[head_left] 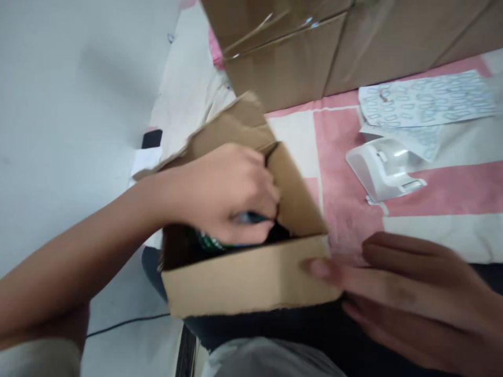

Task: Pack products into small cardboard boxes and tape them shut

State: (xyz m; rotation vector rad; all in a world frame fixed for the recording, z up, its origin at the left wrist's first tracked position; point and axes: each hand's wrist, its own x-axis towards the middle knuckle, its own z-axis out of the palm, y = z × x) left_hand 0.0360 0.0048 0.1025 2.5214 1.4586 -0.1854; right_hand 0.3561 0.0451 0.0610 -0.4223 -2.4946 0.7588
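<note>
Fingers of my right hand (pixel 416 293) pinch the near flap's corner on an open brown cardboard box (pixel 243 285), just in front of me. My left hand (pixel 239 193) reaches inside, fingers curled — blur keeps me from telling whether they grasp anything — beside a dark item with green markings (pixel 209 241). Beyond, on a pink-and-white checked cloth (pixel 341 209), lie a curved white plastic piece (pixel 363 162), a blue-patterned white sheet (pixel 424 99) and a large, taped brown carton (pixel 353 42).
</note>
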